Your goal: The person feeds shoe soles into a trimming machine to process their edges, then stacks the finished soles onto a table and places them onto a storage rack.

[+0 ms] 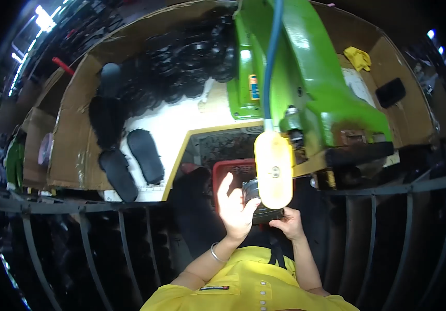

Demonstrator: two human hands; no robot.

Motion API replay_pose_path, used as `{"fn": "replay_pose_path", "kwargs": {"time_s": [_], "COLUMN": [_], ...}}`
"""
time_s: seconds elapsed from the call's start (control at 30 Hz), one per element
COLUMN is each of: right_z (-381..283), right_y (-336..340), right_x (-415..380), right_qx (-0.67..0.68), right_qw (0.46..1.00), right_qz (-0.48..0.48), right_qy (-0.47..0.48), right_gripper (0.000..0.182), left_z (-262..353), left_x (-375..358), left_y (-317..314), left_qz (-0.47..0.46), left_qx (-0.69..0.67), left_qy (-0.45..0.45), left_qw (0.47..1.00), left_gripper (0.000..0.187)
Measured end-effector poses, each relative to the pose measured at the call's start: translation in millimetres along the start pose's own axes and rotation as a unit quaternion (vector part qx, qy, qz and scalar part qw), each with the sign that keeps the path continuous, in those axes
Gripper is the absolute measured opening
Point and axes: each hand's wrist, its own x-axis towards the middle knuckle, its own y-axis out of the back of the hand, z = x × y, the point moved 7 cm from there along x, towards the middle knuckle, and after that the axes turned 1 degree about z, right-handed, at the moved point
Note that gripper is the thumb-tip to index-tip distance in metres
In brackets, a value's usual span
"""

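Observation:
My right hand (289,225) closes on the edge of a glossy black curved piece (268,216) in front of my body, thumb on its near side. It looks like a shoe sole, partly covered by a yellow lamp head in front of it. At its left side is my left hand (237,211), fingers stretched up and apart, the thumb tip overlapping the piece. Beyond the hands lies a red plastic basket (222,168), its inside largely hidden.
A green machine (311,67) stands ahead, with the yellow lamp head (274,171) on a blue cable (272,62). On the white table at left lie black soles (146,155) and a heap of black pieces (181,67). Cardboard walls (75,140), a yellow cloth (358,58) and metal rails (83,207) surround this.

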Motion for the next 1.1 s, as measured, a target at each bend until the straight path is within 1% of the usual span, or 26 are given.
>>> {"fn": "replay_pose_path", "kwargs": {"time_s": [0.03, 0.07, 0.1, 0.13, 0.2, 0.23, 0.27, 0.33, 0.37, 0.4, 0.47, 0.57, 0.67, 0.77, 0.87, 0.93, 1.0, 1.07, 1.1], "right_z": [8.1, 16.6, 20.0, 23.2, 24.8, 27.7, 26.9, 4.5, -0.3, 3.1, 11.3, 13.3, 8.3, -9.7, -48.7, -81.1, -118.5, -145.2, -146.3], "right_y": [7.6, 14.0, 14.4, 14.2, 8.7, 5.9, 2.8, -15.5, -20.5, -21.4, -20.8, -13.9, 5.1, 34.8, 63.6, 81.9, 86.7, 89.3, 97.0], "right_x": [-5.8, -10.5, -14.6, -16.5, -18.4, -16.1, -14.9, -2.2, 1.5, 5.1, 8.4, -4.6, -18.1, -29.1, -31.7, -27.7, -15.9, -3.7, 3.8], "right_qx": [-0.015, -0.029, -0.009, -0.014, -0.038, -0.067, -0.028, 0.051, 0.063, 0.044, 0.087, 0.182, 0.191, 0.218, 0.233, 0.185, 0.144, 0.101, 0.086], "right_qw": [1.0, 0.999, 1.0, 0.999, 0.999, 0.997, 0.999, 0.996, 0.996, 0.998, 0.995, 0.982, 0.978, 0.957, 0.93, 0.93, 0.941, 0.949, 0.957], "right_qz": [0.008, 0.015, 0.023, 0.018, 0.025, 0.019, 0.027, 0.039, 0.023, -0.014, -0.013, 0.033, 0.052, 0.15, 0.236, 0.253, 0.223, 0.2, 0.186], "right_qy": [0.012, 0.023, 0.011, 0.025, 0.021, 0.017, 0.033, 0.066, 0.065, 0.048, 0.053, 0.043, 0.07, 0.117, 0.16, 0.194, 0.21, 0.223, 0.205], "right_gripper": [0.03, 0.029, 0.028, 0.03, 0.032, 0.035, 0.035, 0.033, 0.035, 0.037, 0.04, 0.039, 0.038, 0.042, 0.046, 0.045, 0.043, 0.04, 0.039], "left_z": [-6.9, -21.4, -26.7, -27.8, -21.8, -18.2, -6.5, 6.3, 17.7, 10.7, -1.3, -17.5, -40.0, -43.1, -44.9, -44.8, -44.6, -45.6, -46.6], "left_x": [-6.9, -15.9, -18.1, -20.7, -22.5, -15.5, -7.4, 5.8, 10.0, 13.0, 17.7, 12.2, 0.7, -4.6, -3.2, -1.2, 0.5, 1.3, 1.4], "left_y": [-4.9, -8.1, -12.6, -21.9, -37.1, -46.6, -58.2, -70.6, -77.5, -75.4, -67.9, -49.9, -35.8, -37.1, -42.1, -44.0, -46.0, -46.1, -45.2], "left_qz": [-0.034, -0.07, -0.071, -0.116, -0.205, -0.23, -0.236, -0.244, -0.259, -0.262, -0.234, -0.205, -0.197, -0.182, -0.171, -0.189, -0.208, -0.207, -0.205], "left_qx": [0.088, 0.142, 0.134, 0.168, 0.237, 0.287, 0.285, 0.298, 0.322, 0.375, 0.343, 0.309, 0.225, 0.149, 0.131, 0.148, 0.163, 0.148, 0.133], "left_qy": [-0.037, -0.049, -0.012, -0.012, -0.015, -0.02, -0.048, -0.086, -0.171, -0.195, -0.153, -0.053, 0.049, 0.04, 0.02, 0.011, -0.004, -0.01, -0.005], "left_qw": [0.995, 0.986, 0.988, 0.979, 0.95, 0.93, 0.928, 0.919, 0.895, 0.868, 0.897, 0.927, 0.953, 0.971, 0.976, 0.971, 0.965, 0.967, 0.97], "left_gripper": [0.065, 0.056, 0.037, 0.033, 0.025, 0.021, 0.019, 0.018, 0.016, 0.015, 0.016, 0.019, 0.02, 0.022, 0.028, 0.033, 0.036, 0.037, 0.038]}}
